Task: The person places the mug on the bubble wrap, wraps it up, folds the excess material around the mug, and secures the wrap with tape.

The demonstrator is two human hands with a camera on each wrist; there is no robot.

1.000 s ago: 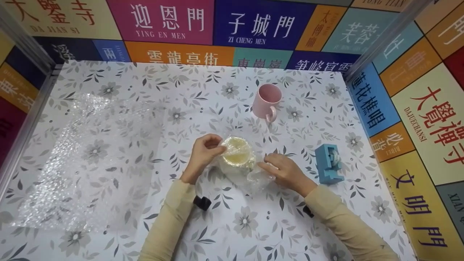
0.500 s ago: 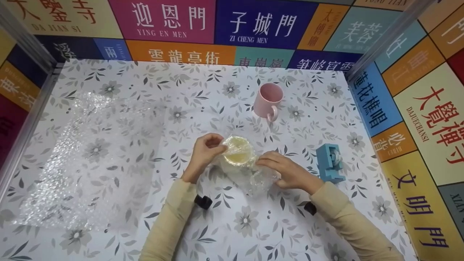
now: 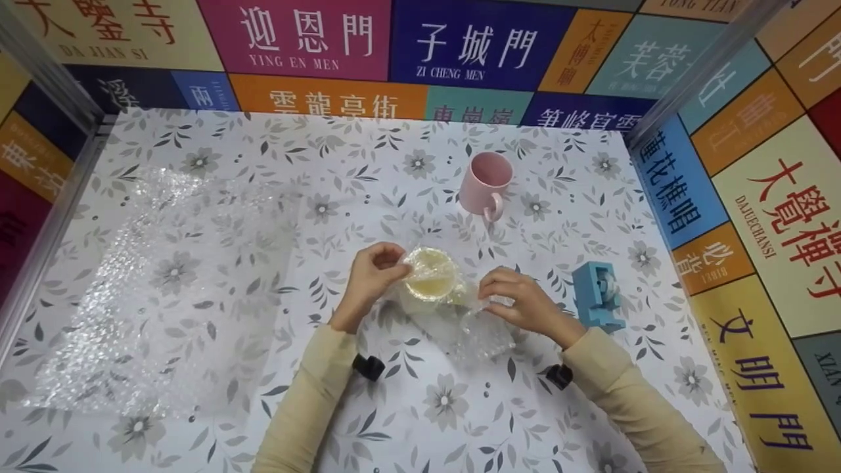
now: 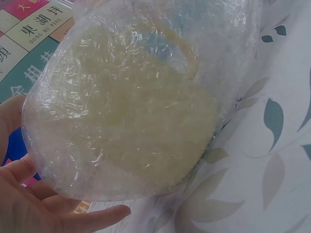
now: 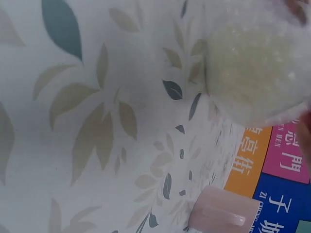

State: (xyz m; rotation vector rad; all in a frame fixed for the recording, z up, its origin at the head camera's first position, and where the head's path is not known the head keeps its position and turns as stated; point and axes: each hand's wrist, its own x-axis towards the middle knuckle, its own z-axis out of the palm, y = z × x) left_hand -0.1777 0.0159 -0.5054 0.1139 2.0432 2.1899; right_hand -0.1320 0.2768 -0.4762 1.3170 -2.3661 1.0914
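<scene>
A pale yellow mug (image 3: 430, 282) stands mid-table inside bubble wrap (image 3: 486, 341); its handle shows through the film in the left wrist view. My left hand (image 3: 371, 279) pinches the wrap at the left of the mug's rim, thumb and index finger together. On the other side, my right hand (image 3: 522, 302) has curled fingers and thumb at the wrap's right edge, holding the film by the fingertips. Below it a loose flap of wrap spreads toward the front. In the right wrist view the wrapped mug (image 5: 252, 68) is blurred, with fingertips at the frame's right edge.
Behind the wrapped mug stands a pink mug (image 3: 483, 187), handle toward the front. A blue tape dispenser (image 3: 591, 299) sits to the right of my right hand. Another large sheet of bubble wrap (image 3: 158, 295) lies flat on the left. Printed panels (image 3: 309, 39) border the table.
My right hand first moved in toward the mug, then back out to the right, and the loose flap of wrap has spread rightward. My left hand has stayed at the rim.
</scene>
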